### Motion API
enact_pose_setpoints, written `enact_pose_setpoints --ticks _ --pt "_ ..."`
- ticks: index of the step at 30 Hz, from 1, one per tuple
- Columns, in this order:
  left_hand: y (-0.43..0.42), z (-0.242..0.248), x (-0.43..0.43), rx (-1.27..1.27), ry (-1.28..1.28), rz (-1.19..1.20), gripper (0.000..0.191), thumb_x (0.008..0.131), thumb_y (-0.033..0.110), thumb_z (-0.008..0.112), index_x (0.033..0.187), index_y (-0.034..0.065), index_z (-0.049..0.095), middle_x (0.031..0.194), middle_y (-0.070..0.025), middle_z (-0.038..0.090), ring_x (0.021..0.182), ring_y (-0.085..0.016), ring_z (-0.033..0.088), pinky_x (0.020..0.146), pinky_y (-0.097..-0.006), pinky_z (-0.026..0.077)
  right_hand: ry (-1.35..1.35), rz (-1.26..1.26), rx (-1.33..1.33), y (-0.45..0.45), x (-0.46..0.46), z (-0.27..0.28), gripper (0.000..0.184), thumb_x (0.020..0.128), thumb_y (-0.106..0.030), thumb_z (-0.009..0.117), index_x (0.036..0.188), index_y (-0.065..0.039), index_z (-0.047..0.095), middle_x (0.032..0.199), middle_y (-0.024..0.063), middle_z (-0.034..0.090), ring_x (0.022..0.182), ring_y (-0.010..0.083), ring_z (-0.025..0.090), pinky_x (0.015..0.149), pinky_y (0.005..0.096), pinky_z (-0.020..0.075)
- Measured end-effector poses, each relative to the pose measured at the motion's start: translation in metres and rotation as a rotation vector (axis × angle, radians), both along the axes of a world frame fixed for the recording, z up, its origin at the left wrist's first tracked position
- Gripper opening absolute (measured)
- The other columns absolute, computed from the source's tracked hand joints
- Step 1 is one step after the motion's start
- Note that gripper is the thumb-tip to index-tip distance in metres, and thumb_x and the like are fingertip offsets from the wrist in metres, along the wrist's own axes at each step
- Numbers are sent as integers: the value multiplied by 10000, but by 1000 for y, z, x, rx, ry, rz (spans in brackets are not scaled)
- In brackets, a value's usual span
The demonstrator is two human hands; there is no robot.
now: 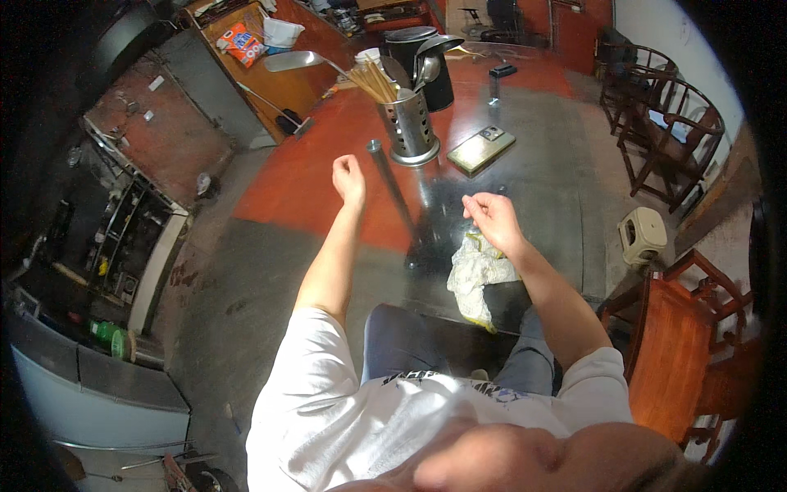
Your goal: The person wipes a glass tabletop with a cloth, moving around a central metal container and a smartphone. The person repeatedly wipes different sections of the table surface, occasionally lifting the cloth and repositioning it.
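My left hand [349,179] is loosely curled above the left edge of a glass tabletop [492,184], with nothing visible in it. To its right is a perforated stainless steel utensil holder [409,132] with wooden chopsticks [374,80], a spatula or ladle [295,60] and spoons. My right hand [495,218] is also curled, its thumb against the fingers, and no object shows in it. Just below and partly behind it lies a crumpled white cloth [470,280] with yellow edging. Beyond the right hand, a smartphone [481,150] lies on the glass, camera side up.
Behind the utensil holder stands a black lidded container [439,80]. A small black object [503,71] lies farther back. Wooden armchairs [670,129], a plastic stool [642,235] and a wooden bench [670,350] stand to the right. A wooden cabinet [246,86] is at the back left.
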State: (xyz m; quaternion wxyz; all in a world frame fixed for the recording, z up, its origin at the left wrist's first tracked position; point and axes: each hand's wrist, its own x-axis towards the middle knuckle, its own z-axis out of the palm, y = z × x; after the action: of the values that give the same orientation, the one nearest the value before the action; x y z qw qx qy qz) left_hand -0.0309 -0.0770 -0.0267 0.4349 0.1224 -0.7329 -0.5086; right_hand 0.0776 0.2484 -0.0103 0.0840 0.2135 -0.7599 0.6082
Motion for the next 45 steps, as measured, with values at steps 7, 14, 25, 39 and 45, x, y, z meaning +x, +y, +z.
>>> enact_pose_setpoints --ticks 7,14,25,39,45 --pt "3 -10 1 -148 -136 -109 273 935 346 642 1026 89 632 868 -54 680 816 -213 648 787 -376 504 43 52 105 2 8 11 319 985 -205 613 725 -24 655 596 6 553 567 71 506 527 257 393" --pt "18 9 15 -228 -241 -127 280 889 336 672 1017 90 630 861 -63 707 866 -259 685 831 -412 507 -124 -14 234 5 23 31 274 969 -214 649 835 23 677 728 105 628 661 143 549 618 306 445" --pt "31 23 25 -211 -330 -117 300 869 304 674 1073 89 625 903 -38 702 938 -258 670 916 -434 452 208 517 718 -8 68 72 284 656 -124 836 904 -109 699 918 61 628 964 248 565 854 382 446" --pt "23 21 18 -122 -307 -47 351 869 328 668 1126 95 609 937 -56 729 984 -271 683 907 -440 494 233 48 269 -152 -61 15 188 836 -259 719 828 -72 706 798 125 702 795 284 694 738 384 546" --pt "12 11 5 -167 -310 -50 409 858 367 699 1135 77 618 989 -74 739 978 -272 692 891 -418 518 573 30 676 -126 2 15 381 725 -451 801 928 -148 691 1007 99 616 971 323 592 827 450 465"
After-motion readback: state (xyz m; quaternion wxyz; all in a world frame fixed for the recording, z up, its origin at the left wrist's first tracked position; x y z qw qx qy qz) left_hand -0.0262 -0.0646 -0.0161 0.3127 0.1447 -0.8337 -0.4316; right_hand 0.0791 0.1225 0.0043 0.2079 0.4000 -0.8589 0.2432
